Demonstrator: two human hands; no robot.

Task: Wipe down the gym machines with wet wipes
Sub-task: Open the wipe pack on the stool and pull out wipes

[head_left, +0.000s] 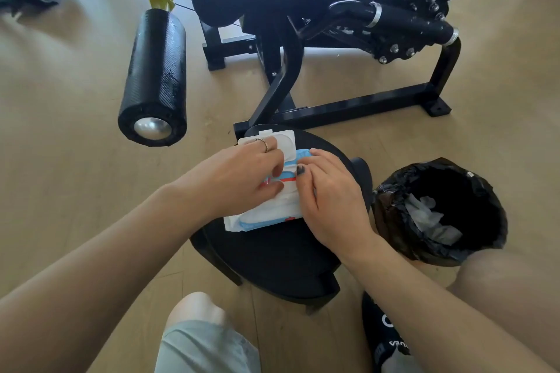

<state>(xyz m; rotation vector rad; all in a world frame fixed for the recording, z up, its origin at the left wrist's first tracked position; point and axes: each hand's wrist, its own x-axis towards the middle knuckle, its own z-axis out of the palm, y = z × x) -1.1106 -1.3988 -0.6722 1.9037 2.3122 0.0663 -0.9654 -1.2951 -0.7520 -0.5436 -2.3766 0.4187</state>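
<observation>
Both hands on wipes pack [266, 212], which lies flat on black stool [272, 251]. Left hand [242, 179] fingers curled over pack, beside open white lid [281, 141]. Right hand [330, 197] pinches at pack opening. Bin [439, 212] with used wipes just right; gym machine [303, 9] beyond.

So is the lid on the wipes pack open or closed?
Open. The white flip lid is swung back past the top of the wet wipes pack, with the left hand and right hand at its opening.
</observation>
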